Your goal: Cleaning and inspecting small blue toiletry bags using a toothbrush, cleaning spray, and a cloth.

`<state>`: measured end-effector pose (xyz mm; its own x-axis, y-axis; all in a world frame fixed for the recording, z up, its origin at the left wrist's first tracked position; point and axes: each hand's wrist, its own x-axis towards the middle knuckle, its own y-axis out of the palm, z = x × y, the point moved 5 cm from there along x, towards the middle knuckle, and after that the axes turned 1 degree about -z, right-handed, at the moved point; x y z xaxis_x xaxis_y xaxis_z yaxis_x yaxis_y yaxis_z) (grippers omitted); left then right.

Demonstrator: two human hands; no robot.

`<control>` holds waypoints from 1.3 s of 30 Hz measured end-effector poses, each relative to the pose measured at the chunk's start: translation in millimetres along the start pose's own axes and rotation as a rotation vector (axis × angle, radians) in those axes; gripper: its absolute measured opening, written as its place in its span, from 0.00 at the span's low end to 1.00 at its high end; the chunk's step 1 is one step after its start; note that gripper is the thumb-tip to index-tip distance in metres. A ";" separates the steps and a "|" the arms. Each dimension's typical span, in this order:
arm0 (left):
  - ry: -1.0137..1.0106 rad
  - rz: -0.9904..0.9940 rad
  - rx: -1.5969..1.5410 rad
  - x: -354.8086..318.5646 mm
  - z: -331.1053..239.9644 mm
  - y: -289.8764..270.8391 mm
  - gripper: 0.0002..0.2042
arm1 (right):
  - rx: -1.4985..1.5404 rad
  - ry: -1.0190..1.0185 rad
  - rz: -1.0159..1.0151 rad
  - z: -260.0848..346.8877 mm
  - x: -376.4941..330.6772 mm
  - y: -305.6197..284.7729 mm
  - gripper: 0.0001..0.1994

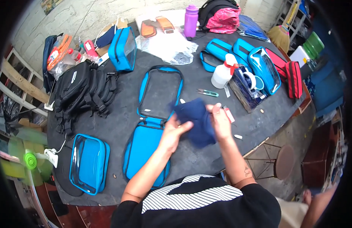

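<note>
A navy blue cloth [197, 123], blurred by motion, hangs between my two hands above the table. My left hand [175, 132] grips its left side, thumb over the fabric. At its upper right edge, my right hand [221, 122] pinches it with bent fingers. Just left of the cloth lies an opened blue zip case [147, 149], its clear lid [161, 89] folded back away from me. A small red and white piece [229, 114] shows beside my right hand. Green-handled thread snips [208, 92] rest beyond the cloth.
A closed blue clear-front case [88, 165] lies near left, below a black backpack [83, 89]. Far right stand a white spray bottle [224, 73], a clear pouch [246, 89] with tape rolls, and blue cases [264, 70]. A stool [284, 162] and another person's arm [320, 205] are at right.
</note>
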<state>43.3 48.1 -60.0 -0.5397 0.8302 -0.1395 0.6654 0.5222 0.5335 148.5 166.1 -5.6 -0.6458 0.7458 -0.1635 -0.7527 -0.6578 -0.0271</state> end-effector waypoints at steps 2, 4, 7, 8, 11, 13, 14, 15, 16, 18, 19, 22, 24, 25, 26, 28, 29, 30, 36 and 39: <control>0.030 -0.113 -0.155 -2.5 -7.3 -8.9 0.24 | -0.005 -0.218 0.151 -30.7 20.3 -1.4 0.23; 0.058 -0.233 -0.233 -14.2 -22.9 -24.4 0.23 | -0.805 -0.527 -0.002 -68.2 29.2 4.8 0.20; 0.135 -0.334 -0.235 -30.9 -38.1 -46.5 0.22 | -1.023 -0.632 -0.067 -86.5 37.8 7.8 0.35; 0.144 -0.340 -0.219 -34.8 -41.1 -49.5 0.24 | -1.042 -0.656 -0.111 -83.7 50.3 3.0 0.38; 0.150 -0.313 -0.205 -43.3 -42.8 -47.4 0.24 | -1.145 -0.482 -0.230 -83.4 97.5 -17.6 0.41; 0.134 -0.306 -0.207 -48.6 -38.4 -47.3 0.25 | -1.246 -0.444 -0.310 -78.5 102.4 -20.6 0.34; 0.126 -0.296 -0.207 -48.8 -36.8 -47.6 0.25 | -1.248 -0.435 -0.321 -77.8 100.1 -19.8 0.34; 0.115 -0.301 -0.211 -52.5 -35.8 -50.6 0.25 | -1.303 -0.440 -0.250 -76.7 95.1 -9.8 0.28; 0.100 -0.299 -0.218 -53.8 -33.6 -51.5 0.25 | -1.361 -0.441 -0.184 -78.5 89.5 -4.0 0.22; 0.096 -0.299 -0.224 -56.1 -30.5 -52.5 0.25 | -1.304 -0.605 -0.298 -81.1 59.5 -2.8 0.15; 0.096 -0.304 -0.226 -56.0 -30.1 -53.2 0.25 | -1.310 -0.557 -0.341 -83.3 50.8 -10.0 0.14; 0.096 -0.299 -0.212 -57.8 -32.6 -48.4 0.25 | -1.380 -0.395 -0.484 -80.6 34.4 -45.0 0.14; 0.094 -0.287 -0.218 -56.8 -30.4 -46.0 0.25 | -1.290 -0.358 -0.570 -78.5 36.3 -70.5 0.20; 0.092 -0.274 -0.224 -54.2 -28.7 -43.6 0.24 | -1.179 -0.451 -0.640 -66.2 39.0 -79.3 0.25; 0.099 -0.276 -0.226 -51.1 -26.9 -43.9 0.24 | -1.064 -0.543 -0.704 -54.6 45.5 -86.7 0.30; -0.024 -0.202 -0.212 -44.2 -14.0 -35.9 0.23 | -0.850 -0.720 -0.736 -32.7 75.2 -104.2 0.37; -0.047 -0.194 -0.213 -45.3 -9.9 -31.5 0.23 | -0.727 -0.730 -0.709 -22.6 92.3 -103.1 0.38; -0.052 -0.187 -0.214 -40.4 -7.4 -23.7 0.23 | -0.617 -0.728 -0.694 -11.1 108.2 -107.5 0.40; -0.109 -0.006 -0.188 -17.0 1.9 -6.1 0.27 | -0.484 -0.626 -0.450 -20.8 185.2 -112.1 0.23; -0.176 -0.099 -0.115 -13.3 20.6 -12.1 0.31 | -0.419 -0.658 -0.362 -19.9 178.0 -110.3 0.27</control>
<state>53.0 34.8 -81.9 -0.4943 0.8028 -0.3335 0.5452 0.5851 0.6003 119.1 369.4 -51.3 -0.4150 0.7417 0.5269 -0.9012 -0.2554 -0.3503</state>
